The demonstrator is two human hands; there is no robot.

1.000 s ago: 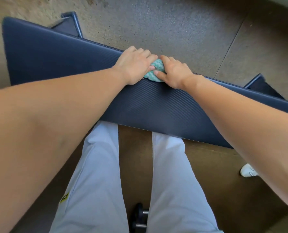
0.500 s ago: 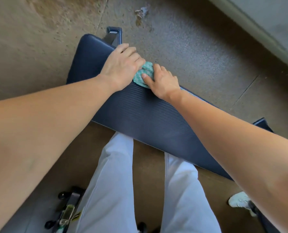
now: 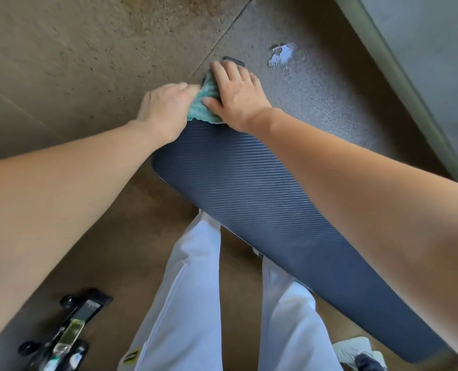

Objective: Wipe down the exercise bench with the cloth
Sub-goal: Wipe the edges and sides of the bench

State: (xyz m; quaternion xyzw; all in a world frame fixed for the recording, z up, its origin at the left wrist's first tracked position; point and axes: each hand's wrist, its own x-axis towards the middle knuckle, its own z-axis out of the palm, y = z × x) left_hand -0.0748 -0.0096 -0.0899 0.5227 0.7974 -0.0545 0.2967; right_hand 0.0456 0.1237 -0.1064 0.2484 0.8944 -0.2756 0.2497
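A bunched teal cloth (image 3: 204,107) lies pressed on the far end of a dark blue exercise bench (image 3: 252,199), where a person leaning over the ribbed pad works it with both bare hands. The left hand (image 3: 165,109) covers the cloth's left side at the corner of the pad, its fingers curled down over the fabric and the pad's edge; how tightly they close cannot be told from this angle. The right hand (image 3: 237,96) lies flat across the cloth's right side, fingers spread and stretched forward toward the end of the pad, thumb tucked against the fabric, pressing rather than gripping. Only a strip of teal shows between the two hands and below them. Just past the right fingertips, a dark metal part of the frame (image 3: 233,61) juts out from under the pad. The bench runs diagonally from the hands down toward the lower right, its near edge crossing in front of the person's legs in pale trousers (image 3: 193,303). Both forearms reach in from the lower corners, and the right one hides much of the pad's far side. On the speckled concrete floor (image 3: 62,62) beyond the bench, a small wet, shiny patch (image 3: 281,54) sits well apart from the hands. A black piece of equipment (image 3: 67,328) lies on the floor at lower left, and a white shoe (image 3: 352,349) shows at lower right.
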